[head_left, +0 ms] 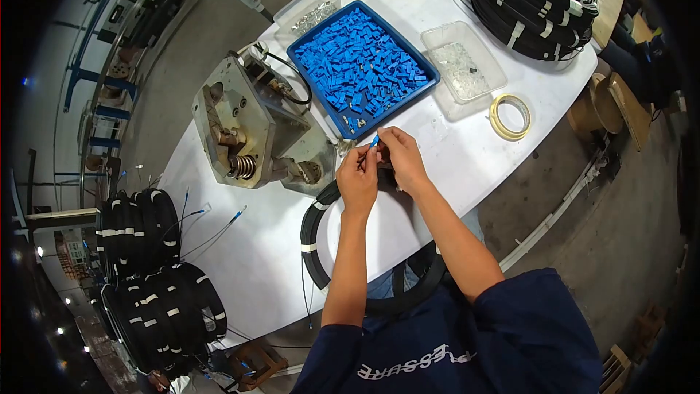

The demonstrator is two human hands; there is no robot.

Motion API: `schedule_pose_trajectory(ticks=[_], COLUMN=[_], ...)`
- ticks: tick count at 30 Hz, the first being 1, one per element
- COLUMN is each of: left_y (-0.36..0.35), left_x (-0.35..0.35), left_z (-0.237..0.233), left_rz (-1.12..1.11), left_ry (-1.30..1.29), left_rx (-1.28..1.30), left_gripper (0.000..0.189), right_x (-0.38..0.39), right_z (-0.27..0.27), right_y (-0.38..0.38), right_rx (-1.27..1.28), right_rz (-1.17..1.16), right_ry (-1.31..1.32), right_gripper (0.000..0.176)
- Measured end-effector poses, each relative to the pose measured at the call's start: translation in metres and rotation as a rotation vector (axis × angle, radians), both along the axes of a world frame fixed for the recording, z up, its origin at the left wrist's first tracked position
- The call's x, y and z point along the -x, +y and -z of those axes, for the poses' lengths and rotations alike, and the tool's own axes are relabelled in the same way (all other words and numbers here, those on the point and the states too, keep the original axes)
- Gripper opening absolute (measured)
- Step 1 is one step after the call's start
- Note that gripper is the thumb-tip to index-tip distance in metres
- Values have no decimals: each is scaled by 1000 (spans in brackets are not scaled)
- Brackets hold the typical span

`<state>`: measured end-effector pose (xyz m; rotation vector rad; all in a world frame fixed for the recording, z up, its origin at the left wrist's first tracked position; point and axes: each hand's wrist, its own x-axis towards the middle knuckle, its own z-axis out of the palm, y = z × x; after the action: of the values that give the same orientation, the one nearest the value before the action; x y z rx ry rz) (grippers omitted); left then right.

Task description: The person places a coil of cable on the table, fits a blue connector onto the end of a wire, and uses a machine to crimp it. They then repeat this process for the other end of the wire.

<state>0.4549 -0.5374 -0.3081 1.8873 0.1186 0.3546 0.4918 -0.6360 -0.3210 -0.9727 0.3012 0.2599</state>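
A small blue connector (375,141) sits between the fingertips of both hands, just off the near corner of the blue tray. My left hand (356,181) is closed in a pinch on it from the left. From the right, my right hand (404,158) pinches at the same piece, its fingers partly covering it. Below the hands a coil of black cable (310,237), banded with white tape, lies over the table edge and against the body. Whether its end runs into the connector is hidden by the fingers.
Many blue connector pieces fill the blue tray (399,106). A metal press machine (251,128) stands left of it. Clear plastic boxes (485,87), a tape roll (526,131) and stacked black cable coils (536,11) surround the white table (467,168). More coils (164,314) stand at left.
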Motion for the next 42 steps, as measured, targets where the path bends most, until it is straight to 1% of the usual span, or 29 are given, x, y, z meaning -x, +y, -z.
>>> schedule_pose_trajectory(ticks=[1, 2, 4, 5, 6, 8, 12, 13, 15, 18, 20, 23, 26, 27, 28, 29, 30, 32, 33, 34, 36, 37, 38, 40, 41, 42], left_y=[2, 4, 7, 8, 7, 5, -9, -16, -32, -59, -75, -98, -118, -123, -127, -132, -134, -134, -133, -130, -126, -126, -128, -130, -130, -129], left_x=[0, -2, -4, -4, -4, -3, -4, -6, -11, -21, -26, -37, -48, -51, -53, -56, -56, -56, -57, -60, -63, -63, -63, -65, -67, -69], left_z=[-1, -5, -14, -16, -16, -15, -8, -6, -4, -7, -9, -9, -9, -9, -8, -10, -13, -19, -17, -15, -10, -8, -8, -9, -8, -7], left_rz=[22, 23, 87, 85, 90, 106, 142, 165, 195, 268, 335, 371, 386, 386, 385, 388, 391, 354, 363, 363, 416, 420, 381, 345, 317, 286], left_ry=[18, 11, 108, 151, 149, 124, 108, 98, 92, 84, 131, 105, 75, 86, 100, 64, 64, 116, 104, 110, 43, 49, 100, 154, 180, 205], left_rx=[37, 40, -80, -139, -138, -60, 6, -8, 2, 35, -15, -3, 32, 57, 79, 153, 155, 367, 356, 353, 146, 147, 200, 256, 288, 320], left_gripper=[17, 17, 12, 13, 13, 13, 13, 13, 12, 12, 12, 13, 13, 14, 14, 16, 16, 21, 28, 28, 28, 28, 27, 25, 23, 22], right_x=[5, 9, 16, 16, 16, 18, 23, 24, 25, 26, 25, 21, 8, 2, -2, -6, -11, -16, -16, -15, -13, -12, -11, -8, -6, -5], right_z=[-2, -3, -5, -6, -7, -8, -11, -11, -11, -12, -8, -12, -14, -14, -15, -17, -19, -19, -20, -20, -18, -17, -14, -11, -17, -22], right_y=[-1, -1, 1, 2, 0, -3, -13, -19, -38, -64, -78, -96, -108, -110, -114, -116, -118, -117, -117, -118, -121, -124, -130, -139, -141, -144], right_rx=[46, 49, 309, 344, 345, 576, 574, 578, 643, 674, 676, 613, 631, 640, 648, 686, 721, 684, 680, 675, 622, 574, 578, 694, 644, 647], right_rz=[30, 31, 130, 151, 156, 169, 296, 297, 341, 401, 436, 540, 589, 623, 629, 622, 614, 632, 600, 566, 529, 494, 497, 401, 397, 394], right_ry=[-69, -75, -176, -212, -214, -362, -457, -458, -442, -409, -392, -318, -272, -300, -301, -323, -344, -359, -349, -337, -301, -275, -270, -272, -251, -250], right_gripper=[22, 22, 22, 20, 20, 20, 18, 18, 18, 18, 18, 20, 20, 20, 20, 20, 20, 20, 20, 20, 22, 23, 23, 25, 25, 25])
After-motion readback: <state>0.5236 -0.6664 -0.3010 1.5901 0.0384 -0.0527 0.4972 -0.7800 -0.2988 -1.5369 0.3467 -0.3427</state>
